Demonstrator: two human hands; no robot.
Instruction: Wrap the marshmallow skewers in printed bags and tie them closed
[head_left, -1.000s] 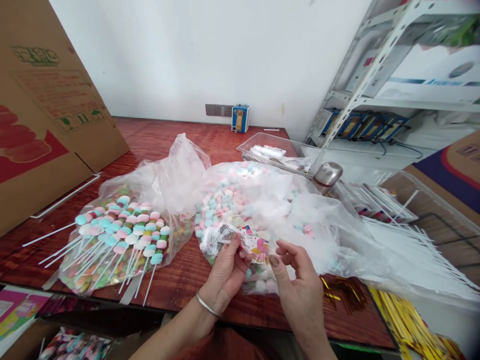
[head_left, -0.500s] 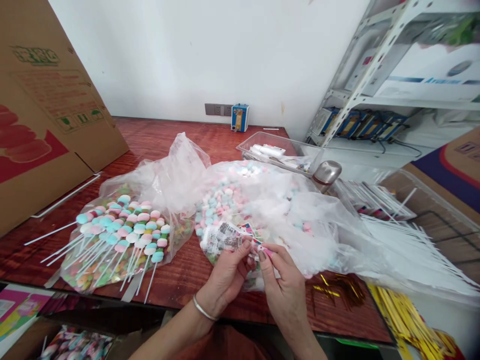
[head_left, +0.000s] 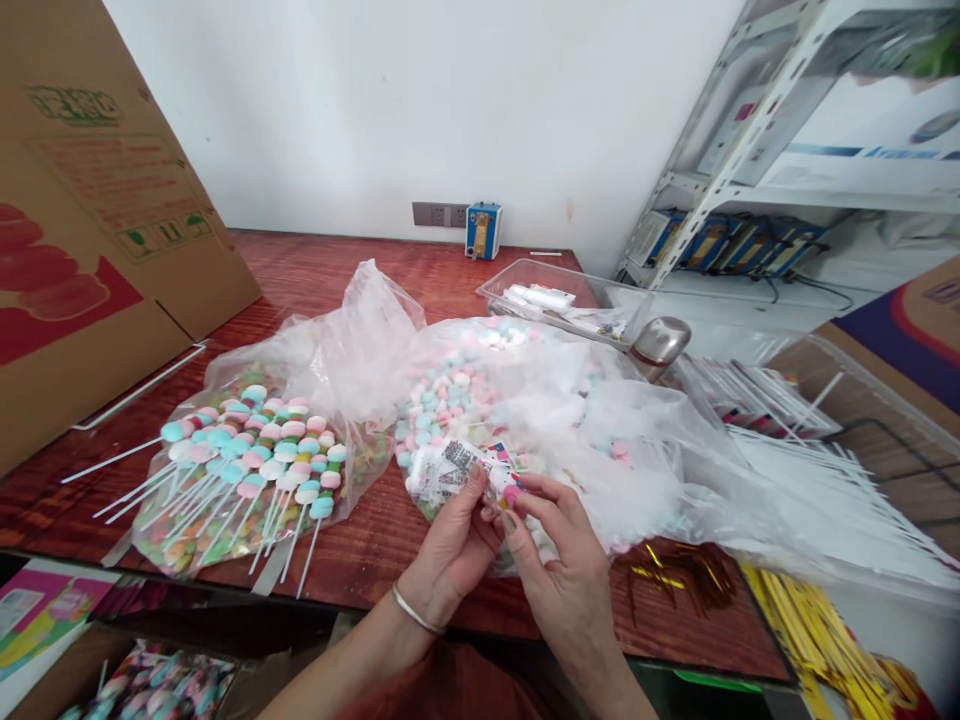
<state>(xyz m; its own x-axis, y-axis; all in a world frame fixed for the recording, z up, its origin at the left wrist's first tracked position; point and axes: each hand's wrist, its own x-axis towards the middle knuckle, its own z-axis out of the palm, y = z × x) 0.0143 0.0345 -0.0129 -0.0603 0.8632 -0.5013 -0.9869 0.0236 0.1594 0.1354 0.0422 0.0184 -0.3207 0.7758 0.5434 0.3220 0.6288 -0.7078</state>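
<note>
The clear plastic wrappers with black and coloured printing (head_left: 450,470) are at the left hand (head_left: 454,545), whose grip is clamped on their near end, thumb against fingers. From there their long axis slants away to the person's left, while a bright pink printed part (head_left: 512,494) juts the opposite way, toward the right hand (head_left: 566,560). The left hand is thus nearer the bulk of the wrappers, and the right is just beside the pink end; thumb and forefinger are brought close around it, though whether they pinch it I cannot tell. All this is in front of the translucent plastic bag of pastel pink, blue and white sweets (head_left: 540,400) on the red-brown wood-grained worktop (head_left: 360,575); whether the wrappers touch that bag is unclear. Both forearms reach in from the near edge, converging, the left wrist ringed by a silver metal bangle (head_left: 415,610), the right hand's back turned upward with fingers curled inward.
</note>
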